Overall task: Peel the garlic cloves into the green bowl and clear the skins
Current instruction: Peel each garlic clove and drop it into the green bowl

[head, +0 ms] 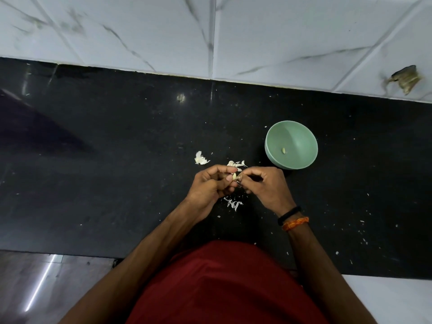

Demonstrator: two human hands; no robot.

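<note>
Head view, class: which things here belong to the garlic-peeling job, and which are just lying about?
Part of the job:
left hand and right hand, both pinching the garlic clove
green bowl, one peeled clove inside
loose skins on the black counter

Just there:
wrist bands
damaged spot on the wall tiles

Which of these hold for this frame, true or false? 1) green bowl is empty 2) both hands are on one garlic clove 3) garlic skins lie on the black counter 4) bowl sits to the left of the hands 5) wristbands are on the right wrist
1) False. The green bowl holds one peeled clove.
2) True. The left hand and the right hand both pinch the garlic clove between them.
3) True. Garlic skins lie on the black counter, beyond and under the hands.
4) False. It stands on their right, slightly beyond them.
5) True. A black and an orange wristband are on it.
</note>
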